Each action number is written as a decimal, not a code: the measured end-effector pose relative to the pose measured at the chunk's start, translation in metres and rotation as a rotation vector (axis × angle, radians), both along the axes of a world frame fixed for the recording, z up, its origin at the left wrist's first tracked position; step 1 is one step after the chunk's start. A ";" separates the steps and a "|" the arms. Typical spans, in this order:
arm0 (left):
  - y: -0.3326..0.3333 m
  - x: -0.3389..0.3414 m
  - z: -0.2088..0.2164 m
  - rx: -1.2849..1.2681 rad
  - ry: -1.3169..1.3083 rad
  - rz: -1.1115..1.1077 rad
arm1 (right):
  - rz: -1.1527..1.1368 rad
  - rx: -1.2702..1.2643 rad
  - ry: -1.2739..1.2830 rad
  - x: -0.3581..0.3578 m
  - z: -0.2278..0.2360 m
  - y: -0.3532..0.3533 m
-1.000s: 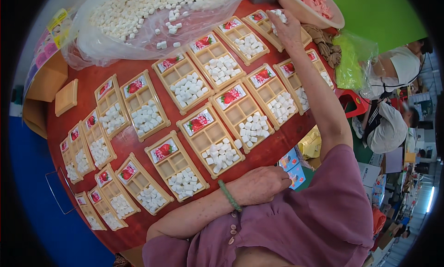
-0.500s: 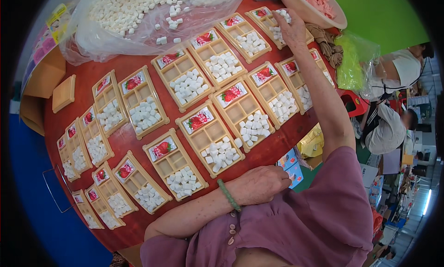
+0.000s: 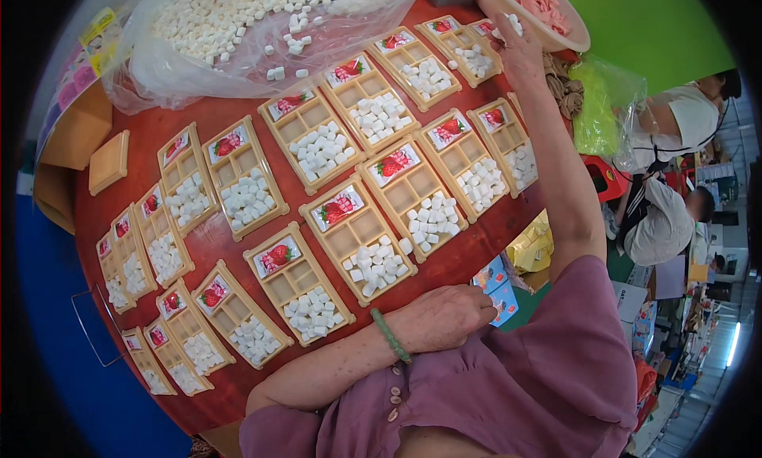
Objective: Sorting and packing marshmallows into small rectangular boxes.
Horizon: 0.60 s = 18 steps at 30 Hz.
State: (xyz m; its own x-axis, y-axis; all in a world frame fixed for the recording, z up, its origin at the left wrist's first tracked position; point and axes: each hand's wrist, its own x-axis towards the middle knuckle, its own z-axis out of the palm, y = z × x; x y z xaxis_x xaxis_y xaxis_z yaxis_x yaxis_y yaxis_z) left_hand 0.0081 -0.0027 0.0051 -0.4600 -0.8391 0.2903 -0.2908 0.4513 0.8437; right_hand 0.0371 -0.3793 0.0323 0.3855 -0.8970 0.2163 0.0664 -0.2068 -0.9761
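My right hand (image 3: 523, 59) is stretched to the far right, closed around several small white marshmallows (image 3: 514, 25). It is over a tan divided tray (image 3: 486, 29) that it partly hides. Beside it, another tray (image 3: 455, 42) has a heap of marshmallows (image 3: 475, 61) in its near part. At the table's near edge, my left hand (image 3: 454, 315) rests with its fingers curled in and nothing showing in it; a green beaded bracelet (image 3: 390, 336) circles its wrist. Many similar trays stand in slanting rows, each with a strawberry-printed packet (image 3: 341, 207) at one end and marshmallows at the other.
A large clear plastic bag (image 3: 238, 57) of loose marshmallows lies at the back of the red table (image 3: 238, 275). A pale basin (image 3: 583, 44) with pink pieces stands at the far right. A stack of lids (image 3: 109, 163) lies left. Other people sit beyond the table's right side.
My right hand has moved right, off the tray with the heaped marshmallows and over the tray beside it, still holding marshmallows. My left hand keeps its place.
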 end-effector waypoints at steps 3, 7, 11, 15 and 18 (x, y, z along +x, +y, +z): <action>-0.001 0.001 0.002 0.003 -0.020 -0.009 | 0.010 0.008 -0.030 -0.010 0.005 -0.003; -0.001 0.003 0.003 0.014 -0.026 -0.007 | 0.122 -0.076 0.263 -0.015 0.008 0.002; -0.001 0.002 0.003 -0.014 -0.010 0.007 | 0.104 -0.069 0.375 -0.023 0.014 0.003; -0.002 0.003 0.006 0.018 -0.023 -0.012 | 0.101 -0.066 0.518 -0.051 0.021 -0.018; -0.002 0.004 0.006 0.021 -0.029 -0.020 | 0.120 -0.314 0.744 -0.070 0.021 -0.036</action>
